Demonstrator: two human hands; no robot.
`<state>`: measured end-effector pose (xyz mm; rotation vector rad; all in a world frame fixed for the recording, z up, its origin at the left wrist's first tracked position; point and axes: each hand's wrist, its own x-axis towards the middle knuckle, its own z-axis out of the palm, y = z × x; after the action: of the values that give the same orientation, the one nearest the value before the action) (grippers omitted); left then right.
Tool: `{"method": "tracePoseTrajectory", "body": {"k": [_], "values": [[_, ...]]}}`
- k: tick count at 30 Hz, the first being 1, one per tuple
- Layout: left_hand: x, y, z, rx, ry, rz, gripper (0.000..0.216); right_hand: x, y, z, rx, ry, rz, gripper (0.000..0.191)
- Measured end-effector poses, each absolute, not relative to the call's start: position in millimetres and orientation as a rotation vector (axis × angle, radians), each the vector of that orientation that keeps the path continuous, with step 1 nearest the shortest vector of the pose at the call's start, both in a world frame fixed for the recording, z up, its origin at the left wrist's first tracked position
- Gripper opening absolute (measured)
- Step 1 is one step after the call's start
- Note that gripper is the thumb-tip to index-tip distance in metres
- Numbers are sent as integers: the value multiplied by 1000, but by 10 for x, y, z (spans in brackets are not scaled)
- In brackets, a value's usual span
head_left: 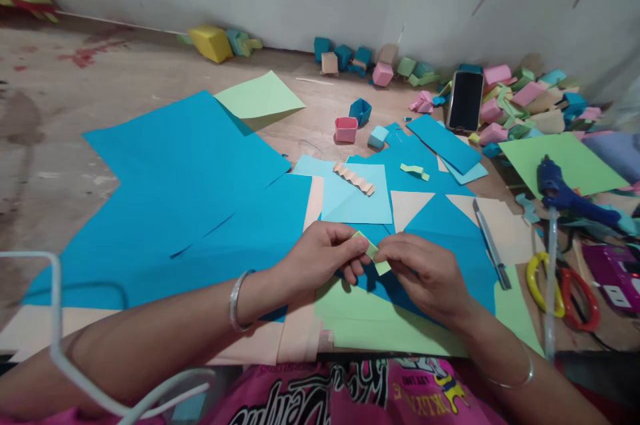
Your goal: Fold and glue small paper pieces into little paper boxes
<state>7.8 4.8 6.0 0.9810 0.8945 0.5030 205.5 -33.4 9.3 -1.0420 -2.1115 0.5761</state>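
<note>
The table [150, 65] bears your sheets of blue paper [175, 172]. At its near edge, your pink shirt [395, 388] shows yellow letters, partly legible as "KLYN"; its larger script cannot be made out. A light blue square [357, 208] lies ahead. Your left hand [327, 252] and right hand [427, 272] both pinch a creased, pale green strip [372, 250], between them over the blue paper.

Stained table [55, 178] beneath blue sheets [195, 172]
</note>
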Motion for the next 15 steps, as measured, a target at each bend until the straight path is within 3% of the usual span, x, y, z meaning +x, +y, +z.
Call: {"method": "tracePoseTrajectory", "body": {"k": [15], "values": [[93,-3,46,1024,885,496,28,1998,-400,-6,-1349,-1773,908,18]]}}
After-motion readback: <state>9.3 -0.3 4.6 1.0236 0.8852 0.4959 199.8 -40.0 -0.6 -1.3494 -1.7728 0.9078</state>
